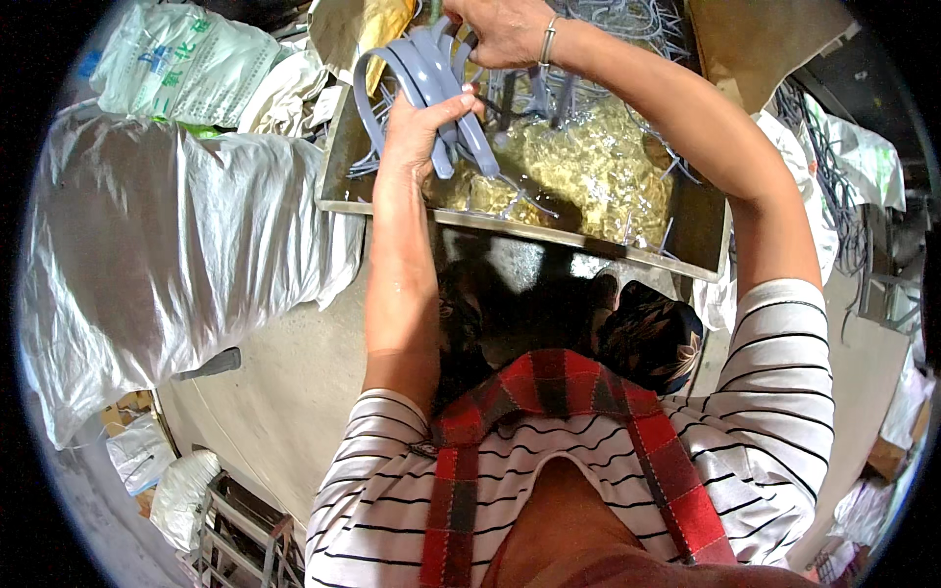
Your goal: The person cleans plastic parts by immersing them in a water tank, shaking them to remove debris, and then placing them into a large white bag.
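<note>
A bunch of curved, wet, grey-blue plastic or rubber strips [420, 73] is gripped in my left hand [412, 128], above the left part of a metal water tank [514, 223]. My right hand [500, 31] is at the far end of the bunch, its fingers bent against the strips; whether it grips them is partly hidden. Rippling water [588, 173] fills the tank. Thin grey-blue branching pieces [625, 22] lie in a tangle at its far side, and a few are near its front edge.
A large silvery-white sheet [176, 250] covers something left of the tank, with a printed white sack [184, 66] behind it. Brown cardboard [764, 44] stands at the back right. Dark strips [845, 198] hang at the right. A metal frame [242, 536] stands at the lower left.
</note>
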### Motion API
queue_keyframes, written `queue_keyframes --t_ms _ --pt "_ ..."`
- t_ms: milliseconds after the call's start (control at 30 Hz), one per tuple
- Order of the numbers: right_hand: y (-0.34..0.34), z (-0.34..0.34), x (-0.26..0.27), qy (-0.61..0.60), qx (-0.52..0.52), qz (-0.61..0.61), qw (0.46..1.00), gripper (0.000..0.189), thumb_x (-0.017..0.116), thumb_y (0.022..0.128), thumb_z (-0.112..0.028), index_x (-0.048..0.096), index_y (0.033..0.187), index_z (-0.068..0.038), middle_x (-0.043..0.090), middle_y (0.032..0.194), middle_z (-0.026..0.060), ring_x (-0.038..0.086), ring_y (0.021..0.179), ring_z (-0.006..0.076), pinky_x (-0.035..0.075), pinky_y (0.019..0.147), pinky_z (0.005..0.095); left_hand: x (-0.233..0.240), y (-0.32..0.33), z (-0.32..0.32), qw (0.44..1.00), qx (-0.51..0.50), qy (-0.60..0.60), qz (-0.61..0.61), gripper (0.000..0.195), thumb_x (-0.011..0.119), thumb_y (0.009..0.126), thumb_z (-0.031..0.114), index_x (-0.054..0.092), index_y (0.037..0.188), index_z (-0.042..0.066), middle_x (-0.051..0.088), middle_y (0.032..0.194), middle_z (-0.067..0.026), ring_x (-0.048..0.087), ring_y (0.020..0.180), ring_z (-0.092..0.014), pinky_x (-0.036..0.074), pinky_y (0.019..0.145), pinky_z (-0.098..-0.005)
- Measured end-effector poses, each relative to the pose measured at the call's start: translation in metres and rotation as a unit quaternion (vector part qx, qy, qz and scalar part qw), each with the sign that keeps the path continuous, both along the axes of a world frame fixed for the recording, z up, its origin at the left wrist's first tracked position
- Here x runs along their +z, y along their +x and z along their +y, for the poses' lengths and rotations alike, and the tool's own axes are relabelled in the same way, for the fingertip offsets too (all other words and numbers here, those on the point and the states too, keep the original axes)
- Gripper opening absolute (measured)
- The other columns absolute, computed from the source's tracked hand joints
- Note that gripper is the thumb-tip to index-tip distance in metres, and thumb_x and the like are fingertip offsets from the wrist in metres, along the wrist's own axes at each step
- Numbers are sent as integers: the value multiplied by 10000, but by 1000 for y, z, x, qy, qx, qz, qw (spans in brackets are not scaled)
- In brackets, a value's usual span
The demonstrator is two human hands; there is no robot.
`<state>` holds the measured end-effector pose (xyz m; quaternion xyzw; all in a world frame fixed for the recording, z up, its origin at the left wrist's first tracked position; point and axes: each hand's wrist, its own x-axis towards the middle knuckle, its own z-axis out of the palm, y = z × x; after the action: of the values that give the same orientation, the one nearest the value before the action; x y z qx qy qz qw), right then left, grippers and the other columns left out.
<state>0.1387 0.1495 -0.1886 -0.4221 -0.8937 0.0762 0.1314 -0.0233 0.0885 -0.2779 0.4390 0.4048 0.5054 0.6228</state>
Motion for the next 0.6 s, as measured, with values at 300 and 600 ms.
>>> queue_keyframes --t_ms 300,600 --pt "93 -21 -145 -214 -159 365 892 533 550 710 -294 481 1154 -9 563 963 120 529 839 205 412 745 335 -14 -43 13 942 32 -65 -328 231 617 783 229 512 855 35 556 752 -81 559 714 -208 503 628 -371" --pt "54 -61 -84 -243 -180 22 953 345 464 867 -354 598 845 -37 627 730 99 567 573 170 481 617 368 -26 -57 23 924 69 -43 -374 267 590 808 251 500 884 12 548 793 -112 547 729 -225 482 659 -372"
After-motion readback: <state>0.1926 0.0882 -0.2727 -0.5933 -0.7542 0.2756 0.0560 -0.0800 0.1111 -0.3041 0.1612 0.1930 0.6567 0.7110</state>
